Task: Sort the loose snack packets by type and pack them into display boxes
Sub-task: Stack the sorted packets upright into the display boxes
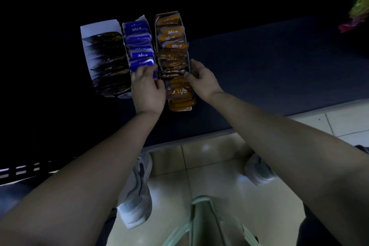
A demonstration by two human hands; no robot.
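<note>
Both forearms reach out over a dark counter [259, 62] carrying 3 display boxes side by side. Left hand [148, 88] and right hand [203, 80] each pinch one end of a bunch of orange packets [173, 64], held in the orange box [169, 18]. Blue box [137, 26] and black box [99, 28] stand full alongside.

Three long, narrow display boxes stand side by side on a dark surface, running near to far. Left box [99, 28]: white card, filled with black packets [108, 62] overlapping in a row. Middle box [144, 19]: blue packets [139, 46] with white lettering, stacked upright. Right box [169, 15]: orange packets [172, 32], full to its near end; a darker brown-printed cluster [172, 64] sits mid-row, raised above the others
</note>
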